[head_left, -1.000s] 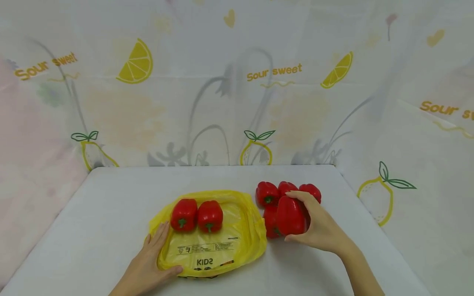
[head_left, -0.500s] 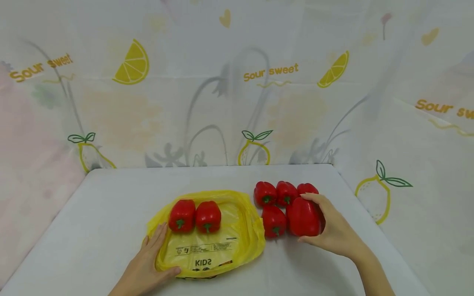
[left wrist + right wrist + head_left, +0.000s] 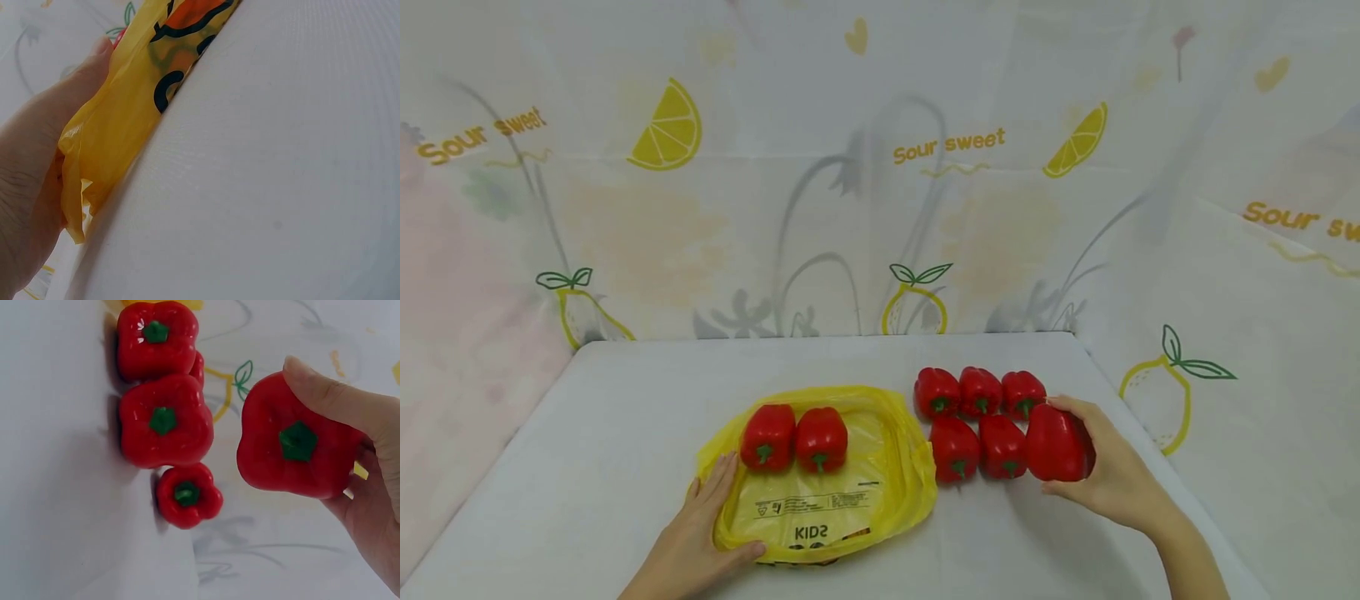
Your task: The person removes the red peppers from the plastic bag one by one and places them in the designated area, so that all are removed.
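Note:
My right hand (image 3: 1108, 471) grips a red bell pepper (image 3: 1060, 443) between thumb and fingers, to the right of the pepper group. In the right wrist view this held pepper (image 3: 300, 440) is raised off the table, its green stem towards the camera. Two rows of red bell peppers (image 3: 954, 450) lie on the table beside it, several in all. My left hand (image 3: 696, 529) rests along the left and front rim of a yellow plastic bag (image 3: 808, 508), fingers extended and thumb on the front edge. Inside the spread bag lie two red bell peppers (image 3: 822, 439), side by side.
A white-covered table (image 3: 625, 425) carries everything. Behind it and at both sides hangs a pale cloth (image 3: 820, 208) printed with lemons and lettering. The bag's right edge comes close to the nearest pepper of the front row.
My right hand has moved right with the held pepper, uncovering the front-row pepper and the back-row ones that it hid. The left hand stays on the bag.

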`<state>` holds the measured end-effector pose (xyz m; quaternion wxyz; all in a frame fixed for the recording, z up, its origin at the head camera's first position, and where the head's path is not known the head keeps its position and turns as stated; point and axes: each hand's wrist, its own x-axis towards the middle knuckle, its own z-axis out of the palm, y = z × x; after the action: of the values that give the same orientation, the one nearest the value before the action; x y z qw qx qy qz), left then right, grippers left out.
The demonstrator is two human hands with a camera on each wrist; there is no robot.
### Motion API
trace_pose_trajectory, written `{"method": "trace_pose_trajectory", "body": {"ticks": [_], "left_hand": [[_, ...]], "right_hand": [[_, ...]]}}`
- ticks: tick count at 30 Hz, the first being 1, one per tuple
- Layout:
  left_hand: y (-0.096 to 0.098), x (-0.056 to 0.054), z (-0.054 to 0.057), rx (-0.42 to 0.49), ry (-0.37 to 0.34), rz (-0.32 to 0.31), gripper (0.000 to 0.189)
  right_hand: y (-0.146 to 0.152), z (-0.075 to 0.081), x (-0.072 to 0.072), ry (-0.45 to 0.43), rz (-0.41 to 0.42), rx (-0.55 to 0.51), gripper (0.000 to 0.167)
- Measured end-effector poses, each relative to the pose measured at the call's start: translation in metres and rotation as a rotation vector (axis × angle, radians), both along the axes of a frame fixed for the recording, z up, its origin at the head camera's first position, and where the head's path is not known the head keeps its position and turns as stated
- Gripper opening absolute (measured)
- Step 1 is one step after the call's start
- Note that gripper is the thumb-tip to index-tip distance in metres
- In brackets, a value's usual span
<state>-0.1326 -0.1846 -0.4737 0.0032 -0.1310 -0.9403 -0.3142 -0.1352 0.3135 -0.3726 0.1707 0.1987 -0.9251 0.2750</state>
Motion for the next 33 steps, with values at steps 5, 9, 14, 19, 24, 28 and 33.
{"method": "trace_pose_trajectory", "body": {"ticks": [5, 9, 14, 19, 24, 28, 33], "left_hand": [[0.0, 0.0, 0.0, 0.012, -0.014, 0.003, 0.116], [0.0, 0.0, 0.0, 0.003, -0.004, 0.004, 0.116], [0.0, 0.001, 0.0, -0.001, 0.009, 0.003, 0.115], [0.0, 0.001, 0.0, -0.001, 0.013, 0.002, 0.116], [0.0, 0.0, 0.0, -0.004, 0.007, 0.003, 0.116], [0.0, 0.0, -0.001, 0.005, 0.012, 0.001, 0.116], [0.0, 0.0, -0.001, 0.004, 0.015, 0.002, 0.116]], "right_hand": [[0.01, -0.004, -0.001, -0.04, -0.048, 0.001, 0.102], [0.017, -0.012, -0.005, -0.084, -0.064, 0.0, 0.097], [0.026, -0.025, -0.016, -0.146, -0.068, 0.052, 0.093], [0.029, -0.034, -0.028, -0.207, -0.045, 0.096, 0.088], [0.026, -0.043, -0.036, -0.199, 0.008, 0.117, 0.087], [0.024, -0.048, -0.039, -0.215, 0.026, 0.114, 0.088], [0.023, -0.049, -0.039, -0.25, 0.029, 0.097, 0.091]]}}
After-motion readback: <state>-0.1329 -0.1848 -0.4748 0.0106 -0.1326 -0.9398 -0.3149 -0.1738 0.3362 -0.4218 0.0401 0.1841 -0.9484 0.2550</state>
